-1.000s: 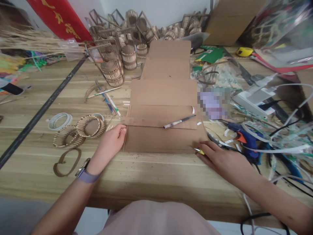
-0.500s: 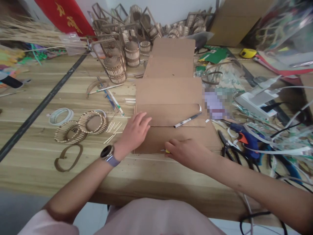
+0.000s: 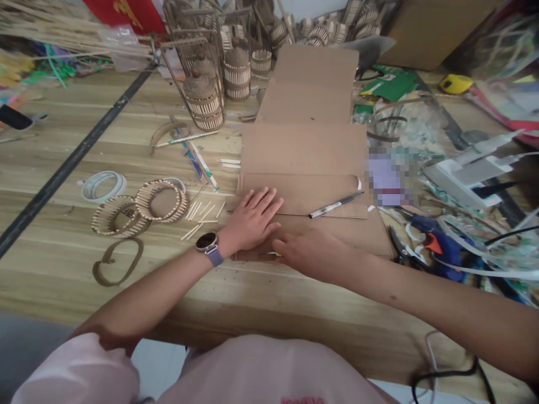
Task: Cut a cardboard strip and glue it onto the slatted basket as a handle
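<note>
A long, folded sheet of brown cardboard [image 3: 309, 151] lies on the wooden table [image 3: 126, 269], running away from me. My left hand [image 3: 251, 219], with a watch on the wrist, lies flat and open on the sheet's near left part, fingers spread. My right hand [image 3: 309, 251] is closed on a small yellow-tipped tool [image 3: 274, 253] whose tip pokes out at the sheet's near edge, right beside my left hand. A black and white pen [image 3: 334, 205] rests on the cardboard to the right.
Left of the cardboard lie bamboo stick rings [image 3: 162, 201], a tape roll [image 3: 103, 185], loose sticks and a brown loop [image 3: 118, 268]. Small woven lanterns [image 3: 204, 101] stand at the back. On the right are a blue glue gun [image 3: 433, 244], pliers, cables and a white power strip [image 3: 467, 171].
My left hand went from the sheet's left edge onto it and spread flat. My right hand slid left along the near edge with the yellow-tipped tool until it met the left hand.
</note>
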Tool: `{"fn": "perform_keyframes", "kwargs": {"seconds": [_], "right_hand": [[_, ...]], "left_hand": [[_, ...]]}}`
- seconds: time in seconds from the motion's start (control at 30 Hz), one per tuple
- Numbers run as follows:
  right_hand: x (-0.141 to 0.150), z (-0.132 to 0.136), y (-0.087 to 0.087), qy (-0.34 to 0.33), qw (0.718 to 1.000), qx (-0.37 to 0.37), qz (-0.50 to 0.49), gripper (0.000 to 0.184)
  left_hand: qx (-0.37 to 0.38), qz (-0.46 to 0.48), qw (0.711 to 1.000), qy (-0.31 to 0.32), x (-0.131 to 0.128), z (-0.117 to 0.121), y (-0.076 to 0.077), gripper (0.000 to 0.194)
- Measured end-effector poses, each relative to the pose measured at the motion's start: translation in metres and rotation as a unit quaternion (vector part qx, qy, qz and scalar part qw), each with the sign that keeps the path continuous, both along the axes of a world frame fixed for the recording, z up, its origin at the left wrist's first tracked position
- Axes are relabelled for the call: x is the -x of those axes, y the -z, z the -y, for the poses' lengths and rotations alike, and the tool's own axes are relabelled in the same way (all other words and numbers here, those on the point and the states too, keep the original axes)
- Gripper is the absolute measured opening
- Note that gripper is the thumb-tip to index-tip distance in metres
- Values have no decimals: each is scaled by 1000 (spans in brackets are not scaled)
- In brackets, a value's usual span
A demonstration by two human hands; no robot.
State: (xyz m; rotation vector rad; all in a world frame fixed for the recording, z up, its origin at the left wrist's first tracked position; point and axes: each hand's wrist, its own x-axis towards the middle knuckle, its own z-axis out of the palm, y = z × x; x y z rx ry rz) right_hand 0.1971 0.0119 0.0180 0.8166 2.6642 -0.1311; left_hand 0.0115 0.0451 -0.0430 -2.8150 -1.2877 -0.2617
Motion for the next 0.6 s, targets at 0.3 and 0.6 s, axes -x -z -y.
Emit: {"fn": "perform_keyframes", "kwargs": {"seconds": [0.3,0.6], "right_hand": [[1,0,2,-7,1000,-11,-3,26],[1,0,3,-24,999,-27,-5,25]], "left_hand": [[0,-1,1000,-4,-1,1,0,56],[4,-6,1000,-9,-1,1,-2,56]]}}
